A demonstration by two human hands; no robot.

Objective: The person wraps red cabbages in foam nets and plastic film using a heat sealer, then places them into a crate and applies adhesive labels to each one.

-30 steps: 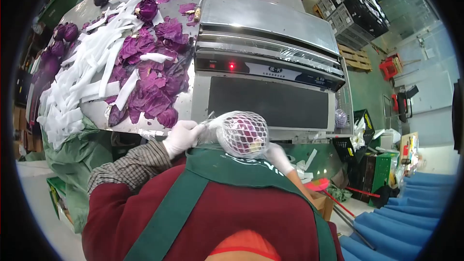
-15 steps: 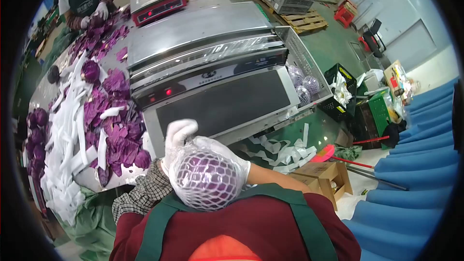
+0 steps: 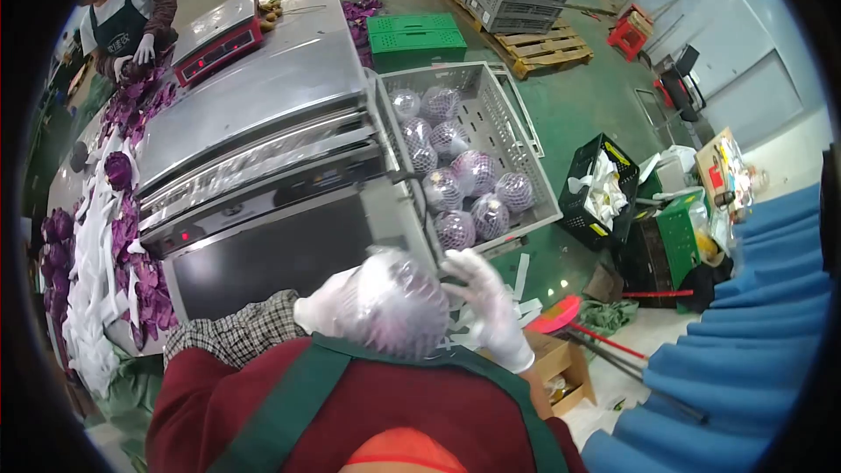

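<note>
Cupped against its nine-o'clock side, the left hand (image 3: 326, 305) has hold of the cabbage (image 3: 403, 311), fingers partly hidden; the right hand (image 3: 491, 311) stands just beside at three o'clock, spread and holding nothing, though I can't tell whether a fingertip brushes it. That cabbage sits low in my view near the apron (image 3: 276, 403), netted, shiny and blurred. Half a second ago both hands were on it; now the right has come away, so I judge the left bears the weight alone, leaving the other free. My view has also swung, bringing the whole crate (image 3: 517, 140) in at one o'clock, with netted cabbages (image 3: 473, 172) inside; I read this one as wrapped like them. At ten o'clock lies the dark pad (image 3: 272, 254) of the machine (image 3: 263, 114). Farther out, toward eleven, are the scale (image 3: 215, 44) and another person (image 3: 131, 17); loose leaves (image 3: 149, 293) lie at nine.
</note>
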